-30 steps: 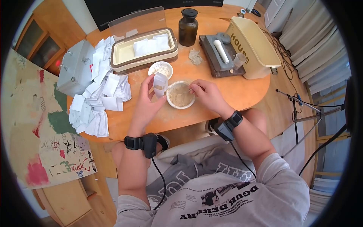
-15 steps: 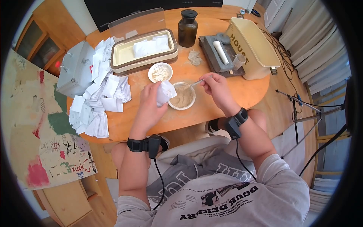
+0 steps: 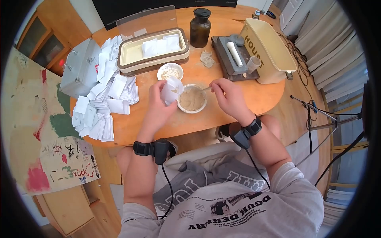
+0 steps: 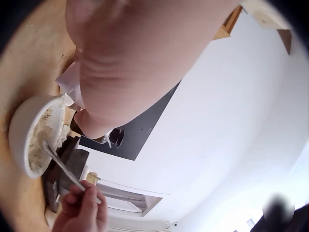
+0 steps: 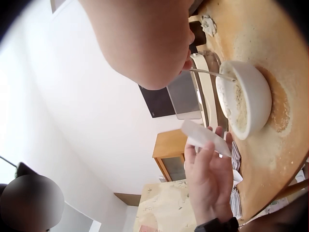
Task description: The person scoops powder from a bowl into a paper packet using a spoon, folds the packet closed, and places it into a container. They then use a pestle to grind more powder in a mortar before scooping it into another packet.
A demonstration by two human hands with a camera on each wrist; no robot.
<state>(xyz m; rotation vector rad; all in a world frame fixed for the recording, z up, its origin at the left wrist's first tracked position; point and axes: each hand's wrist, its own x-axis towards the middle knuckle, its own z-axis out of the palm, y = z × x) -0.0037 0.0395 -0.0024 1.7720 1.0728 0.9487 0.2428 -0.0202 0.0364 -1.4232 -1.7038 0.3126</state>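
In the head view my left hand (image 3: pixel 156 105) pinches a small white paper packet (image 3: pixel 170 92), its mouth facing the near bowl's left rim. My right hand (image 3: pixel 230 97) grips the handle of a thin metal spoon (image 5: pixel 205 72). The spoon's tip rests in the tan powder (image 3: pixel 191 100) inside a white bowl (image 5: pixel 258 99). In the right wrist view the packet stands beside the bowl, between thumb and fingers. Just behind, a second white bowl (image 3: pixel 159 75) holds pale flakes or powder.
Stacks of white packets (image 3: pixel 119 89) lie at the left by a silver case (image 3: pixel 79 71). Behind stand a cream box (image 3: pixel 123 65) with a raised clear lid and a dark jar (image 3: pixel 200 29). A grey stone block (image 3: pixel 222 51) and a cream bin (image 3: pixel 274 47) occupy the right.
My right hand has drawn back rightward from over the bowl, showing more of the spoon. My left hand has shifted the packet slightly right, nearer the bowl, and turned it.
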